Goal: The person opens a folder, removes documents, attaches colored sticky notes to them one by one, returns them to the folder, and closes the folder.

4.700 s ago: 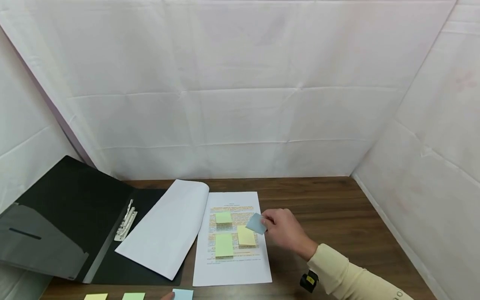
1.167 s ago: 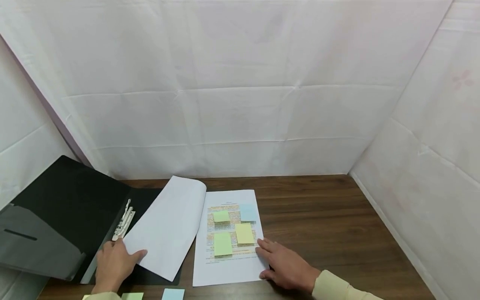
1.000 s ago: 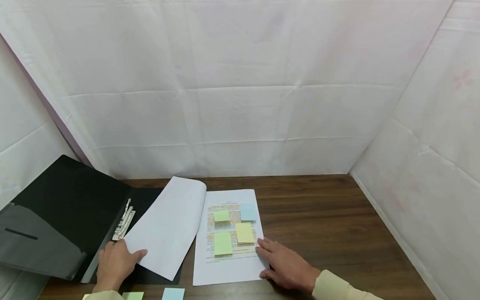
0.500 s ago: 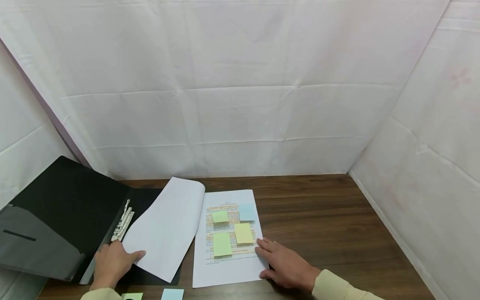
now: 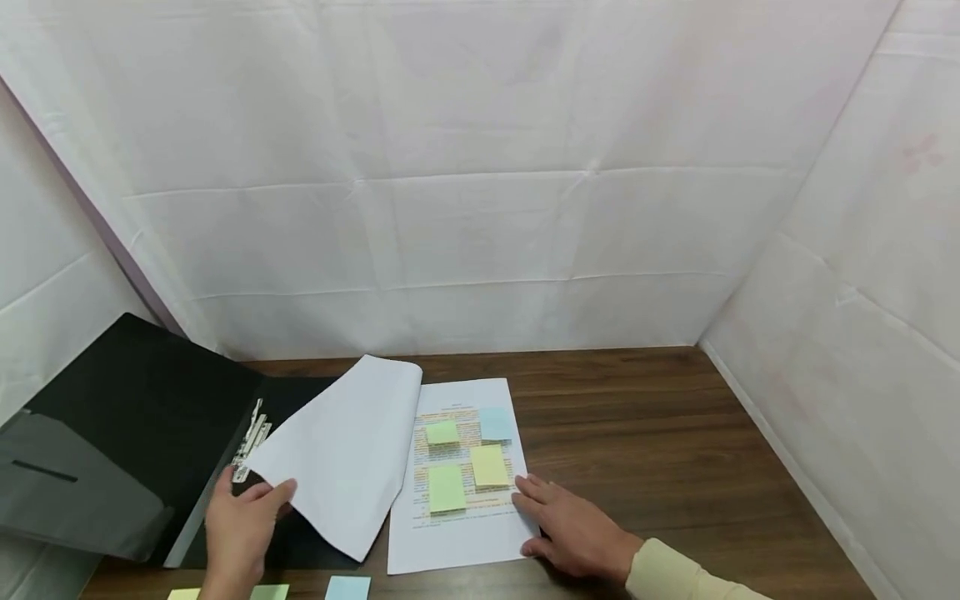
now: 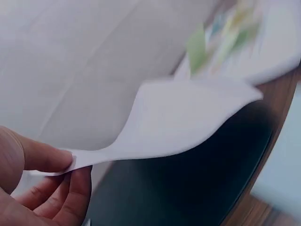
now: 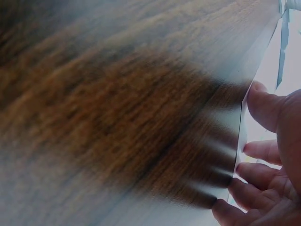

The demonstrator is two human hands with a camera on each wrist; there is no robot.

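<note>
1. Compared with the head view half a second earlier, the left hand point(image 5: 242, 523) has raised the near corner of the blank white turned-over sheet point(image 5: 348, 454); that corner now stands clear of the open black plastic folder point(image 5: 142, 417) and the sheet has rolled rightward, its far edge curling above the printed page.
2. Left hand state: thumb and fingers point(image 6: 70, 186) pinch the sheet's corner, as the left wrist view confirms. The pinch at a corner lets the sheet bend in a soft arc rather than crease.
3. Right hand point(image 5: 573, 532) state: flat, fingers spread, resting on the near right edge of the printed white page with highlighted text point(image 5: 468, 533). In my judgement this pressure keeps the page from sliding while the other sheet moves. The right wrist view shows fingertips point(image 7: 256, 148) on the paper border beside the dark wooden tabletop point(image 5: 645, 433).
4. Both hands are well apart, one at each outer side of the paperwork.
5. Ahead of the right hand's fingertips, four square sticky notes lie on the printed page: two green point(image 5: 447, 487), one yellow point(image 5: 490, 465), one pale blue point(image 5: 496, 423).
6. Beyond the left hand lies the white metal binding clip point(image 5: 251, 450) of the folder.
7. Edges: loose sticky notes point(image 5: 348, 587) lie nearer than the left hand, at the table's near edge.
8. Open room: bare tabletop extends rightward of the right hand up to the white fabric backdrop point(image 5: 480, 167).
</note>
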